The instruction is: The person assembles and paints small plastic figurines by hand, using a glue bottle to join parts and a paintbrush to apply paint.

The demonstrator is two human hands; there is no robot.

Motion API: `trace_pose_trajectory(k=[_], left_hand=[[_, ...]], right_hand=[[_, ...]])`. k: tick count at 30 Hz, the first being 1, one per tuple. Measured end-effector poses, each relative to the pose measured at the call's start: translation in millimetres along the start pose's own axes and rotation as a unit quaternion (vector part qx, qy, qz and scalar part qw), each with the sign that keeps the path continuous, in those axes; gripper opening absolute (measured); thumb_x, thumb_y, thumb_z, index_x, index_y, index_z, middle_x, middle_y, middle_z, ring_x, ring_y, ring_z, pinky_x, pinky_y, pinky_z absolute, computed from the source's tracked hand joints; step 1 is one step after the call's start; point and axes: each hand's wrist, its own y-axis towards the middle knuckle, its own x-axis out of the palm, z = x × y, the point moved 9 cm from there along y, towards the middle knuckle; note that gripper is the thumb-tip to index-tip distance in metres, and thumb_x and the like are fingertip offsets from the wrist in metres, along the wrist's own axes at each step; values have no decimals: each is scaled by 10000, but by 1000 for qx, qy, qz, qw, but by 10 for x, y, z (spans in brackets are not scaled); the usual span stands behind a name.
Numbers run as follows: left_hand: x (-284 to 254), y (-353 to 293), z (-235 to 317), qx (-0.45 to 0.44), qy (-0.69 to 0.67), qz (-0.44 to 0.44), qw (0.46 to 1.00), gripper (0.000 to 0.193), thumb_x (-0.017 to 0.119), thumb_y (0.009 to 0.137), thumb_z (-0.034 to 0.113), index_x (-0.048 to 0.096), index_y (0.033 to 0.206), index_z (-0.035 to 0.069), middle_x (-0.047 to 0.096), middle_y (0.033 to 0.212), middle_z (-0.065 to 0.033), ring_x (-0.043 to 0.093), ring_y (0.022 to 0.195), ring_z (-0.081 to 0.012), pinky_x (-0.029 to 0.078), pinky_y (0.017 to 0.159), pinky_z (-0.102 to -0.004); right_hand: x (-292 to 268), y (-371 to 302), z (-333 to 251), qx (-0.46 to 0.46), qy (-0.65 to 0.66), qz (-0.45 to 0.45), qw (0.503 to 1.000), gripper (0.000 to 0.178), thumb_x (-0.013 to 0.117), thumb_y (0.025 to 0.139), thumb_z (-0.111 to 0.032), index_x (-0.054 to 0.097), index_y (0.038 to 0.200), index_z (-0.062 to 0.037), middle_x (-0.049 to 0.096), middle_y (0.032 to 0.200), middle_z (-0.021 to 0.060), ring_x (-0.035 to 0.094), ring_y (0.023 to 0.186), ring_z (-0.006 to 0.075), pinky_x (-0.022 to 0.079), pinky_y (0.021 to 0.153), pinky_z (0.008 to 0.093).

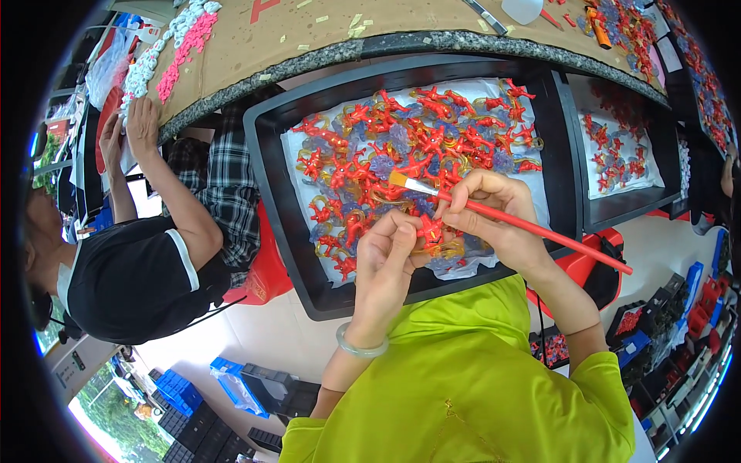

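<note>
In my left hand (pixel 386 258), pinched between thumb and fingers, is a small red figurine (pixel 430 231) with a yellowish translucent part below it. My right hand (pixel 498 216) grips a paintbrush (pixel 540 230) with a long red handle. Its flat orange-tan bristles point left, over the heap and away from the held figurine. Beneath both hands lies a black tray (pixel 272 193) lined with white paper. Many red figurines (pixel 432 139) with clear yellow and purple parts are piled in it. The fingers partly hide the held figurine.
A cardboard-covered bench (pixel 309 35) with a stone edge runs behind the tray. Another black tray (pixel 590 212) with similar figurines stands to the right. At left, a seated person (pixel 131 270) handles pale pieces (pixel 143 73) beside pink ones. Blue and black crates (pixel 181 393) stand on the floor.
</note>
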Motion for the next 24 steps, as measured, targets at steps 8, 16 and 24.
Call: trace_pose_trajectory(k=[8,16,24], left_hand=[[2,-9,-9,7,10,-7,1000,238,499,983,245,537,998,11,666,949,-101,675,914,-189,547,720,-246],[-28,0,-83,-19,-14,-13,1000,218,479,992,223,532,1008,13,666,989,-113,667,945,-207,539,769,-275],[224,-13,115,3,-37,-31,999,309,552,947,148,452,1207,13,634,1076,-129,610,1052,-180,474,881,-268]], right_hand=[[28,-15,11,3,30,-7,1000,65,626,853,48,571,881,26,626,776,87,595,661,109,484,575,239],[17,-11,13,15,37,-4,999,66,625,854,47,569,877,21,627,779,89,591,656,111,479,572,240],[-84,-65,-133,-81,-17,54,995,109,638,837,58,565,908,20,634,907,91,630,775,116,534,683,251]])
